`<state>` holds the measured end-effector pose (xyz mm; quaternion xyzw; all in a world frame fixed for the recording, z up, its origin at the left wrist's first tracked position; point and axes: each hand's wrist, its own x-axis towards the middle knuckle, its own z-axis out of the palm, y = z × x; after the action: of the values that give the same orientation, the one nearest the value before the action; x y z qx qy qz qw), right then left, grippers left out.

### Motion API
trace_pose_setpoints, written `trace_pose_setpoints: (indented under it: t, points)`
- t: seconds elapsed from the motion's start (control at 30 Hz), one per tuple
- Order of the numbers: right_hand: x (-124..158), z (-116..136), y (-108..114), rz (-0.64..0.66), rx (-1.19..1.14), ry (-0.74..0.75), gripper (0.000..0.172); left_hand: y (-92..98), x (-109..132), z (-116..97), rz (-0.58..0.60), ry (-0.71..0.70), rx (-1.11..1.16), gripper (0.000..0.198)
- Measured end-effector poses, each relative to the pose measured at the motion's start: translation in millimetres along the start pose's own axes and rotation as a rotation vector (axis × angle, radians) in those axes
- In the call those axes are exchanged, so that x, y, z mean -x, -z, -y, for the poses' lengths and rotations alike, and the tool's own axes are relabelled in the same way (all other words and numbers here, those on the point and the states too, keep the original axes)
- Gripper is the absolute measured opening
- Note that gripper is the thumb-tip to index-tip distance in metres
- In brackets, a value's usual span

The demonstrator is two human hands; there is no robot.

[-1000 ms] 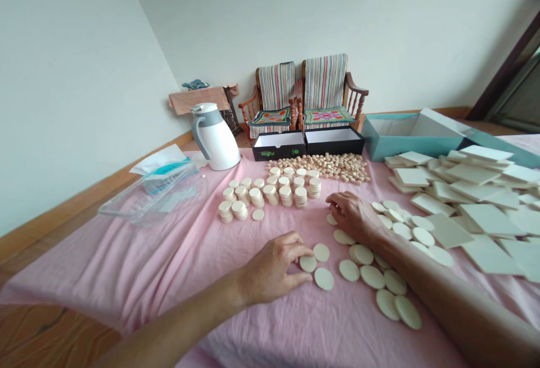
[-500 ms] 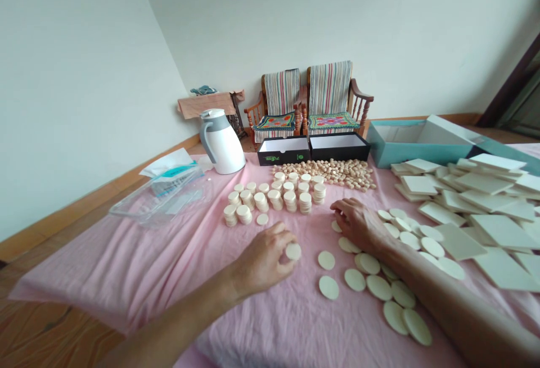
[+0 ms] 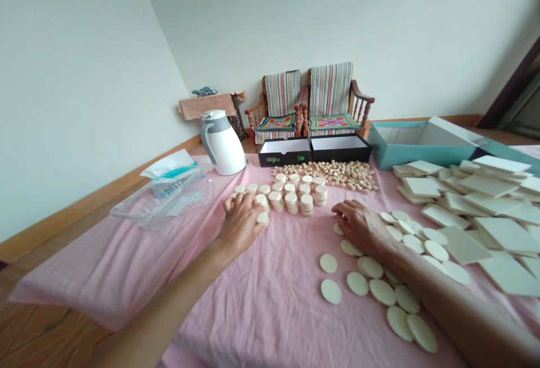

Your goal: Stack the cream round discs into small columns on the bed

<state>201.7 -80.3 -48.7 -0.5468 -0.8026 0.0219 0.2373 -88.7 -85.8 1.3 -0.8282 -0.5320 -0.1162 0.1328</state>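
My left hand (image 3: 240,224) is at the front left of the rows of stacked round wooden discs (image 3: 277,201). Its thumb and fingers are closed on a small stack of pale wooden discs (image 3: 262,219), low over the cloth. The hand hides the front-left stacks. My right hand (image 3: 358,224) rests on the cloth with fingers loosely bent and apart, holding nothing I can see. A flat disc (image 3: 338,228) lies by its fingertips. Loose larger-looking discs (image 3: 382,291) are scattered below and beside my right forearm.
Small wooden pieces (image 3: 337,175) lie heaped before two black open boxes (image 3: 284,158). Square wooden tiles (image 3: 506,233) pile up at right, near a teal box (image 3: 400,151). A white jug (image 3: 228,146) and clear plastic container (image 3: 156,205) stand left on pink cloth (image 3: 253,312).
My left hand has moved left and forward with its discs, to where a single disc lay in front of the stacks. My right hand has stayed in place.
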Motion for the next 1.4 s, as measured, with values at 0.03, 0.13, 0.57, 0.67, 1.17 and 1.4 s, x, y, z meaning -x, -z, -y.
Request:
trace_pose_setpoints:
  t: [0.03,0.13,0.57,0.67,1.17,1.4]
  points:
    - [0.1,0.3,0.5,0.002,0.001,0.003,0.022,-0.6,0.1,0.0,0.007,-0.001,0.001,0.012]
    - [0.3,0.6,1.0,0.005,-0.004,0.01,0.022,-1.0,0.4,0.6,0.013,0.004,0.023,0.013]
    - [0.3,-2.1,-0.1,-0.011,0.004,0.024,0.02,2.3,4.4,-71.7,0.303,-0.357,0.714,0.033]
    - [0.4,-2.0,-0.1,-0.017,0.011,0.034,0.018,-1.3,2.1,-87.4,0.31,-0.406,0.743,0.034]
    - [0.9,0.0,1.8,-0.007,0.014,0.019,0.02,9.8,-6.6,-46.2,0.158,-0.268,0.502,0.023]
    - [1.1,0.0,0.7,-0.014,0.022,0.027,0.022,2.2,-7.9,-3.1,-0.047,-0.073,0.124,0.015]
